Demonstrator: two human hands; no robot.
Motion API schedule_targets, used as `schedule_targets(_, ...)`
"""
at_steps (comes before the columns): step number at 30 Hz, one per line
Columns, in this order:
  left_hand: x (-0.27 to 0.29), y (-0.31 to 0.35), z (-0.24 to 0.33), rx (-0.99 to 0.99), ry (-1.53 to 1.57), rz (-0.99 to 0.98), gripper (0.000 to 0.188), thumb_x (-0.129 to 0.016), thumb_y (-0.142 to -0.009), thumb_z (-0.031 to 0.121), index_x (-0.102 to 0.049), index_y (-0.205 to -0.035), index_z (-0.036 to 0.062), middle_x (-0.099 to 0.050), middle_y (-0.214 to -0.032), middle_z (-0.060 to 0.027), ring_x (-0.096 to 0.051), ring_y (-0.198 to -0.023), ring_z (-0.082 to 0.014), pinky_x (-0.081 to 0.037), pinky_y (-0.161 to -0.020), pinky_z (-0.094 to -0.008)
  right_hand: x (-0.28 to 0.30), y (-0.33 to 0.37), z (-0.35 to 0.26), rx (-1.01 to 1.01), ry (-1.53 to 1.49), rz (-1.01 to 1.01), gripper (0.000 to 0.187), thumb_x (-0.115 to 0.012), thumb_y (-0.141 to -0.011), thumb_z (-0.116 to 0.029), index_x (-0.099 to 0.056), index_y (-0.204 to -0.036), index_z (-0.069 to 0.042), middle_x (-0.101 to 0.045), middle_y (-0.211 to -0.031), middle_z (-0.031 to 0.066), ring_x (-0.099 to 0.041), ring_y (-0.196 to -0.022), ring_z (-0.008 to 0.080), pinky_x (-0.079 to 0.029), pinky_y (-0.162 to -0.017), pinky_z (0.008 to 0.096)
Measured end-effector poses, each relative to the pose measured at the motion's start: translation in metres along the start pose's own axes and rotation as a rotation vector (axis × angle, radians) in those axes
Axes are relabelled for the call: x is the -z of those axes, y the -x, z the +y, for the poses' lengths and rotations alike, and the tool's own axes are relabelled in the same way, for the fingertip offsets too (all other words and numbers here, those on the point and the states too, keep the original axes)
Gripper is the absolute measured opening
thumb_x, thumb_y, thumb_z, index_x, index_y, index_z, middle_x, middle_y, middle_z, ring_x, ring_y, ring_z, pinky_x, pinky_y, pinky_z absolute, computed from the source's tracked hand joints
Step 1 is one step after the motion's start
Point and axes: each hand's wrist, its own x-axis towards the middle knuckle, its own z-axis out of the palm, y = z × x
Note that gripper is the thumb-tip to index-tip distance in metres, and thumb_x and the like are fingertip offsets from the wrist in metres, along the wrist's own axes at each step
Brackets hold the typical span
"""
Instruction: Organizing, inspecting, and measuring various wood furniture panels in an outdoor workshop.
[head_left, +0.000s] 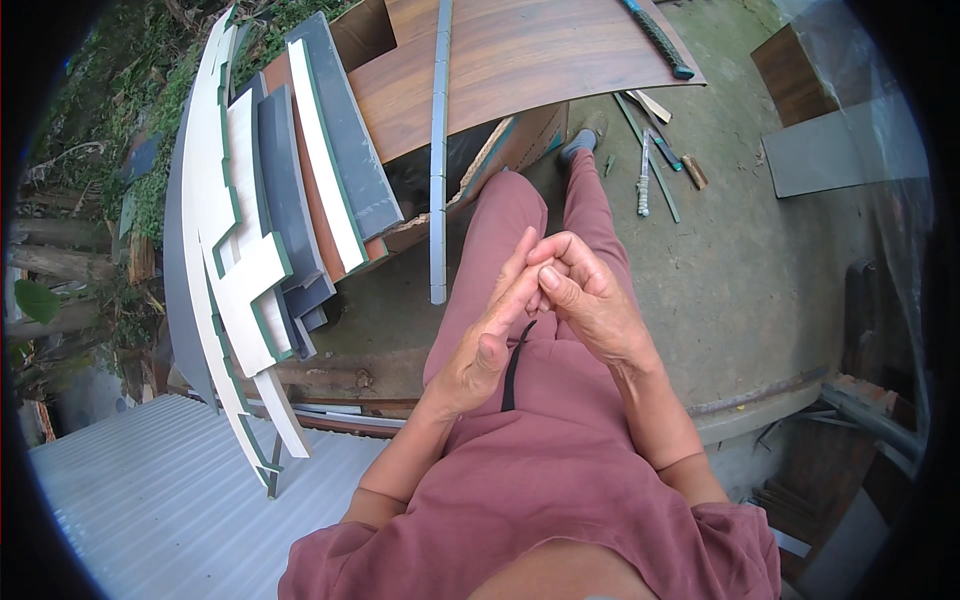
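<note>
Above my lap, my two hands meet. My left hand [482, 348] is held out with fingers long and straight, thumb standing apart, and no object in it. Around its fingertips curl the fingers and thumb of my right hand [590, 300], pinching them; some of those fingertips are hidden between the hands. Just ahead lies a wood-grain board [540, 60] on a cardboard box [540, 140]. A long grey segmented strip [439, 150] crosses the board and sticks out past its near edge, left of my knee. A knife with a dark handle [660, 40] rests near the board's right corner.
Stacked white and grey panels [262, 275] with notched green edges lean at the left, over a corrugated sheet [150, 500]. Beside my foot on the concrete floor [740, 270] are a metal-handled tool [643, 185], thin strips and wood scraps. A grey panel [815, 155] stands at right.
</note>
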Motion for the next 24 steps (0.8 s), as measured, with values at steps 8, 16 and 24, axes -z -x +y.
schedule_targets(8, -0.001, -0.0013, -0.0013, 0.005, -0.02, -0.005, 0.096, -0.015, -0.084, 0.076, -0.026, -0.145, 0.0026, -0.007, -0.153, -0.0209, -0.011, -0.141, -0.0352, -0.018, -0.111, -0.0432, 0.0023, -0.0007, 0.0066, -0.005, -0.1, 0.007, 0.023, -0.052, -0.097, -0.025, -0.052, -0.109, -0.006, -0.057, -0.088, 0.0003, -0.053, -0.082, 0.0077, -0.043, -0.073, 0.0229)
schedule_targets(16, -0.0041, -0.0026, -0.0006, -0.022, 0.003, 0.016, 0.097, -0.016, -0.084, 0.076, -0.023, -0.146, 0.0021, -0.007, -0.153, -0.0213, -0.011, -0.141, -0.0355, -0.019, -0.111, -0.0436, 0.0007, -0.0037, 0.001, 0.022, -0.054, -0.038, 0.023, -0.051, -0.097, -0.025, -0.052, -0.11, -0.006, -0.056, -0.088, 0.0005, -0.052, -0.08, 0.0075, -0.044, -0.073, 0.0232)
schedule_targets(24, 0.0005, -0.0038, -0.0003, 0.014, 0.053, -0.026, 0.098, -0.016, -0.082, 0.078, -0.02, -0.147, 0.0036, -0.003, -0.154, -0.0208, -0.007, -0.142, -0.0355, -0.018, -0.111, -0.0446, 0.0031, -0.0035, 0.0026, 0.027, -0.046, -0.023, 0.022, -0.051, -0.097, -0.025, -0.052, -0.109, -0.007, -0.055, -0.088, 0.0005, -0.051, -0.079, 0.0073, -0.043, -0.072, 0.0226)
